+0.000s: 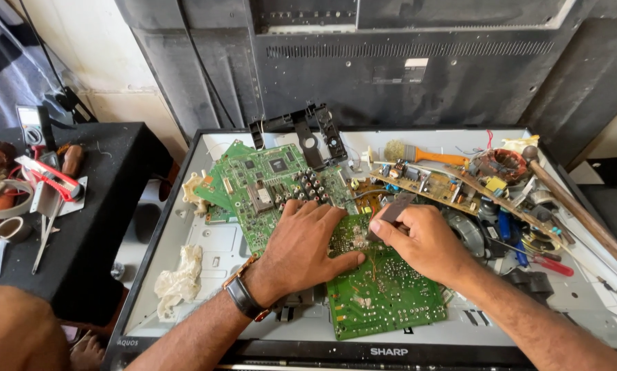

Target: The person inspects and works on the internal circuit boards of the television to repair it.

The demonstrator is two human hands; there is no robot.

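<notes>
My left hand (301, 247) lies flat, fingers spread, on the left edge of a green circuit board (384, 292) that rests on an opened flat-screen panel (205, 240). A dark watch sits on that wrist. My right hand (422, 240) pinches a small dark flat piece (396, 208) against the top of the same board. Behind my hands lies a larger green circuit board (267, 182) with black connectors.
A brown power board (439, 182), an orange-handled brush (425, 154), a hammer (576, 206), coils and loose parts crowd the panel's right side. A crumpled cloth (178, 282) lies at left. A black side table (95, 206) holds tape rolls, scissors and tools. A black bracket (308, 134) leans at the back.
</notes>
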